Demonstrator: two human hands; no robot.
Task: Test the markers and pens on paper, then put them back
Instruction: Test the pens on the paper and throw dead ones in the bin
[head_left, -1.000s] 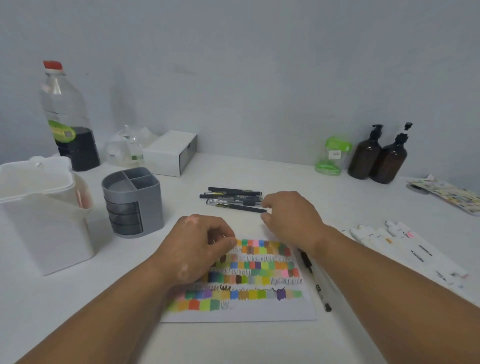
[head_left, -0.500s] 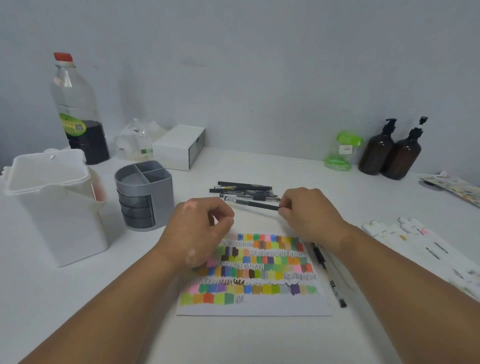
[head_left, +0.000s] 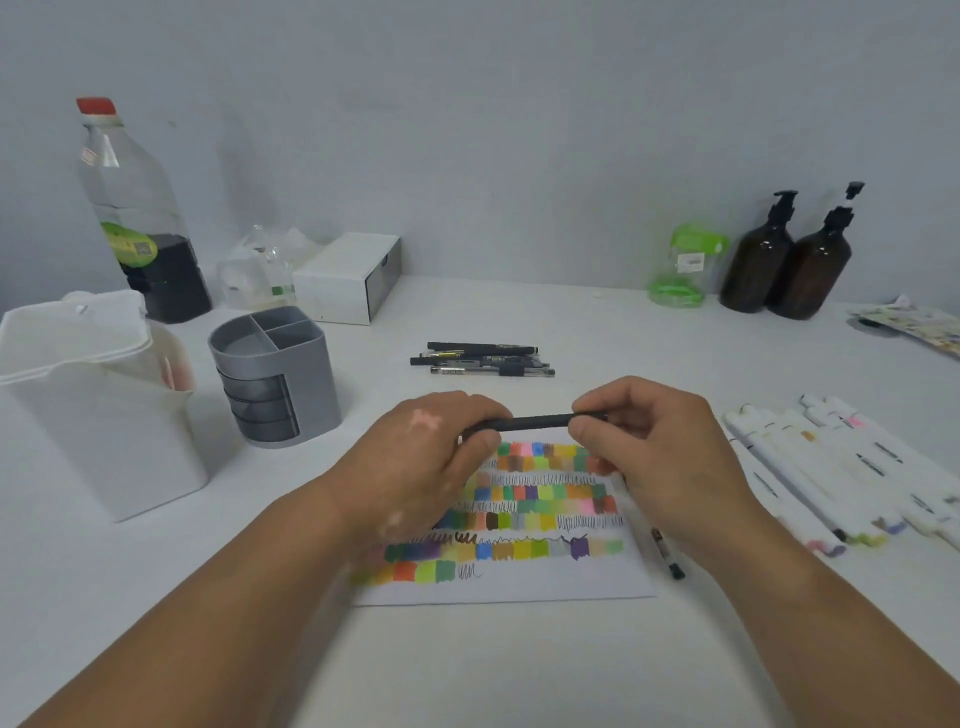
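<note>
Black pen (head_left: 535, 422) is held above the far edge of the swatch-covered paper (head_left: 519, 590), its long axis running left to right and nearly level. Its left end is gripped in the curled fingers of the left hand (head_left: 431, 467), and its right end is pinched by the right hand (head_left: 660, 457). Both forearms are stretched forward over the table (head_left: 597, 322). Which end bears the tip cannot be told.

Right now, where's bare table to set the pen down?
Bare table: between the organizer and the left hand; between the pen pile and the brown bottles; the near strip below the paper. Crowded: markers on the right, bin and organizer on the left.
</note>
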